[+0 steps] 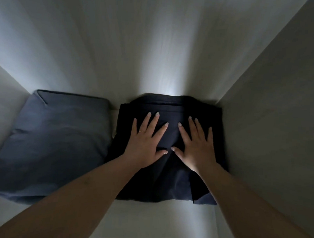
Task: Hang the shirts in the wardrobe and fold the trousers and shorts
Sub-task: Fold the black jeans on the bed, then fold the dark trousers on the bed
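Flat, with fingers spread, left hand [145, 143] and right hand [194, 147] are pressing soft, limp folded dark trousers [169, 155] against the shelf's [159, 219] right wall, best lifted from underneath.

Home wardrobe interior: pale shelf [159, 219], side panels [271, 109], folded dark garments [168, 177] stored.

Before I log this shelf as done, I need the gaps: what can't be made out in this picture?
- Dark folded garment, head view: trousers or shorts unclear; dim light, and the left hand and right hand lie flat on it.
- Blue-grey folded item: type unclear; its near-left corner is cut off by the edge.
- Wardrobe: rail and shirts out of view.
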### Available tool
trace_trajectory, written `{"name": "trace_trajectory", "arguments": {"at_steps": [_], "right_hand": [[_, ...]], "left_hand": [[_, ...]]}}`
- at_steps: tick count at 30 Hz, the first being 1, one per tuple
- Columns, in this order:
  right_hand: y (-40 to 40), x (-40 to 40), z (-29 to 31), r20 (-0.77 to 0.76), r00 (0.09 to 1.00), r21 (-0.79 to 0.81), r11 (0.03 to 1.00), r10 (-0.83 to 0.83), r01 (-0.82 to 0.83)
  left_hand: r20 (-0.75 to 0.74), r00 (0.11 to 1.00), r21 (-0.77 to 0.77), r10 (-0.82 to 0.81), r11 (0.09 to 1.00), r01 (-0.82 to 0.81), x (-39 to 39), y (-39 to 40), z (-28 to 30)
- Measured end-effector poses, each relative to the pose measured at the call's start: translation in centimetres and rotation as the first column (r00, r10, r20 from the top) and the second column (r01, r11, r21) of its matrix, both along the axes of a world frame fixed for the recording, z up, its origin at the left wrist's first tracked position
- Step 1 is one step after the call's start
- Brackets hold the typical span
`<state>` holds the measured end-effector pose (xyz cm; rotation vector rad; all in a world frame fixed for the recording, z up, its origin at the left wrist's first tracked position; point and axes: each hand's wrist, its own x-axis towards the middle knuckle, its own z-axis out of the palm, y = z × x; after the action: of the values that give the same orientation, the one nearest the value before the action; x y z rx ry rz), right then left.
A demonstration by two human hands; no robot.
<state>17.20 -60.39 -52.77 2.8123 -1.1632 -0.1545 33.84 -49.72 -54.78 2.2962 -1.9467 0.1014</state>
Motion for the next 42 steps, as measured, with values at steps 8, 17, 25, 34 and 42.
{"name": "trace_trajectory", "arguments": {"at_steps": [8, 17, 25, 34, 42], "right_hand": [[-2.7, -0.4, -4.1, 0.235, 0.97, 0.025, 0.997, 0.069, -0.076], [-4.1, 0.9, -1.2, 0.009, 1.0, 0.278, 0.96, 0.019, -0.021], [5.4, 0.8, 6.2, 0.684, 0.639, 0.559, 0.815, -0.352, -0.15], [20.4, 4.8, 14.5, 0.681, 0.61, 0.724, 0.497, -0.405, -0.478], [36.0, 8.9, 24.5, 0.79, 0.608, 0.589, 0.177, 0.079, -0.788]], "left_hand": [[-0.108, 0.994, -0.014, 0.033, 0.999, -0.035, 1.0, -2.2, -4.0], [-0.223, 0.974, 0.254, 0.027, 0.967, 0.032, 2.4, -2.9, -1.5], [-0.683, 0.632, 0.164, 0.365, 0.921, -0.355, 2.6, 7.5, 7.4], [-0.817, 0.292, 0.157, 0.497, 0.68, -0.717, 0.1, 28.3, 18.2], [-0.711, 0.347, 0.014, 0.612, 0.505, -0.863, -5.2, 42.3, 28.9]]}}
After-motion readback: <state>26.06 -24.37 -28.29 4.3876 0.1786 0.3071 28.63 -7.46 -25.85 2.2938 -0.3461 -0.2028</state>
